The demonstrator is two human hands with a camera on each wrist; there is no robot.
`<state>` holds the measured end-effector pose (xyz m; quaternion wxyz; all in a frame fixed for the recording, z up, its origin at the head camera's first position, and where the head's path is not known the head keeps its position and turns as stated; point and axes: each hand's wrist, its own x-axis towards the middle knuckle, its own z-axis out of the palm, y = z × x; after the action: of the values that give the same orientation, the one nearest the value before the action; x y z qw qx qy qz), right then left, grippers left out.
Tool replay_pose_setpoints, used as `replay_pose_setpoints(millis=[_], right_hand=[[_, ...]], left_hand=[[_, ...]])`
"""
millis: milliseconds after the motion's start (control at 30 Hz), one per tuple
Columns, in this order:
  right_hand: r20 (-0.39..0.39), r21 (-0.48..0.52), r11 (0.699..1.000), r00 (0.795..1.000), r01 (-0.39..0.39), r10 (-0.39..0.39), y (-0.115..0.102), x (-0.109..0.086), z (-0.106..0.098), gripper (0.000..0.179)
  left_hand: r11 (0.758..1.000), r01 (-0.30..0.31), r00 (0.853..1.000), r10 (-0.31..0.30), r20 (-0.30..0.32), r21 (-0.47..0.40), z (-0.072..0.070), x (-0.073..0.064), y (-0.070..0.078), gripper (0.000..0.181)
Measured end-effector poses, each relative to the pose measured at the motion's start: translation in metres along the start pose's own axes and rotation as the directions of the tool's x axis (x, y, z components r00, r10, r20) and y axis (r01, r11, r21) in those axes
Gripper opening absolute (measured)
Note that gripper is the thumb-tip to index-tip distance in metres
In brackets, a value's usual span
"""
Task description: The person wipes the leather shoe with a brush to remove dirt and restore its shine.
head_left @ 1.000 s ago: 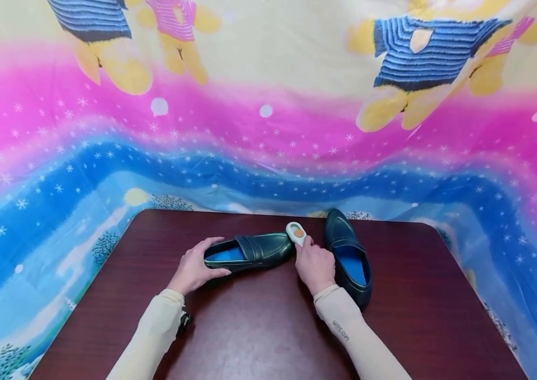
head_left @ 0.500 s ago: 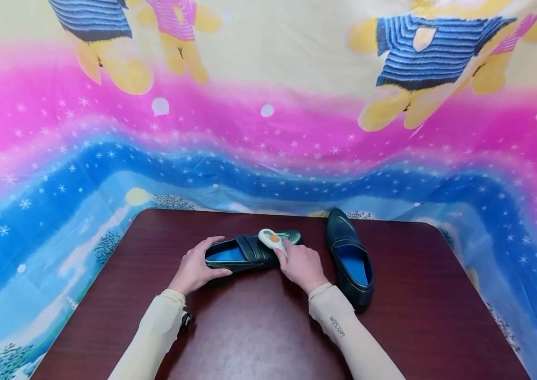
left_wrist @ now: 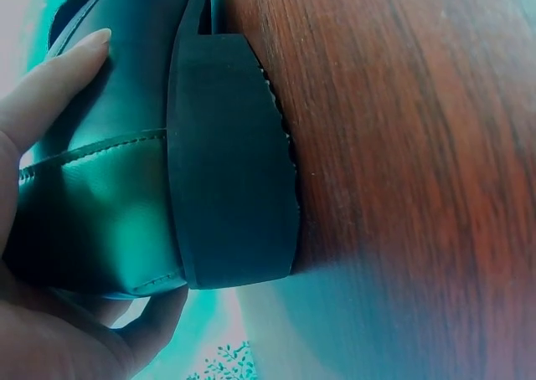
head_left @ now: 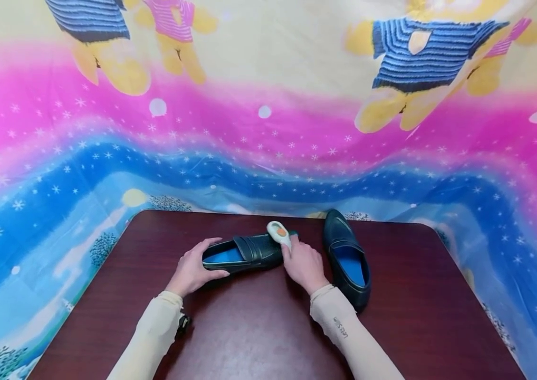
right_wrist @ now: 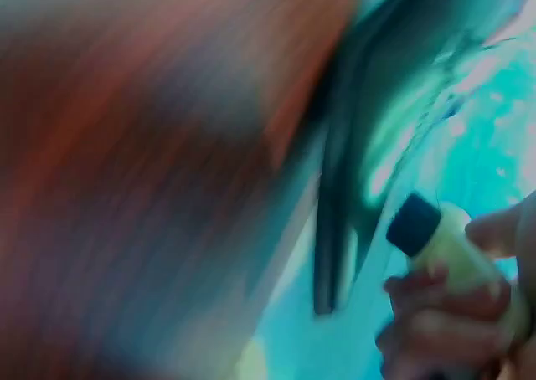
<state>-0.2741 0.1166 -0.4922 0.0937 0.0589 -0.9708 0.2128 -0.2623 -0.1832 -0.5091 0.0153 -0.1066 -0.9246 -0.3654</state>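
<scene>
A dark green-black loafer (head_left: 259, 252) with a blue insole lies on the table, toe pointing right in the head view. My left hand (head_left: 193, 268) grips its heel end, thumb on the near side and fingers round the back. The left wrist view shows the thick heel block (left_wrist: 234, 162) close up, beside the wood. In my right hand (head_left: 304, 263) is a small white brush (head_left: 278, 232) with an orange spot, held over the loafer's toe. Its dark end (right_wrist: 414, 224) shows in the blurred right wrist view; whether it touches the leather, I cannot tell.
The matching loafer (head_left: 346, 258) stands to the right of my right hand, toe toward the back edge. Both are on a reddish-brown table (head_left: 249, 327). A patterned cloth (head_left: 268, 132) hangs behind and around the table.
The brush went from the loafer's toe tip leftward to near its strap, then came back partway right toward the toe. My left hand and both shoes have stayed in place.
</scene>
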Motion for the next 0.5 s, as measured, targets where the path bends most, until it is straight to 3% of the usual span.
replay_pose_setpoints(millis=[100,200,333,500], right_hand=[[0.149,0.226,0.974,0.988,0.014,-0.049,-0.012,0.002,0.001,0.035],[0.172,0.309,0.95,0.98,0.043,-0.1,-0.019,0.004,0.005,0.031],[0.075,0.244,0.967,0.992,0.078,-0.099,-0.017,0.007,0.008,0.03],[-0.04,0.055,0.998,0.999,-0.018,0.02,0.004,0.005,0.007,0.032]], left_hand=[[1.0,0.002,1.0,-0.002,-0.012,-0.001,-0.001,0.001,0.0,0.087],[1.0,0.002,1.0,-0.002,-0.013,-0.002,-0.002,0.002,0.001,0.087],[1.0,0.006,1.0,-0.006,-0.021,-0.004,-0.001,0.003,0.002,0.087],[1.0,0.024,1.0,-0.024,-0.002,-0.014,0.0,-0.001,0.001,0.087]])
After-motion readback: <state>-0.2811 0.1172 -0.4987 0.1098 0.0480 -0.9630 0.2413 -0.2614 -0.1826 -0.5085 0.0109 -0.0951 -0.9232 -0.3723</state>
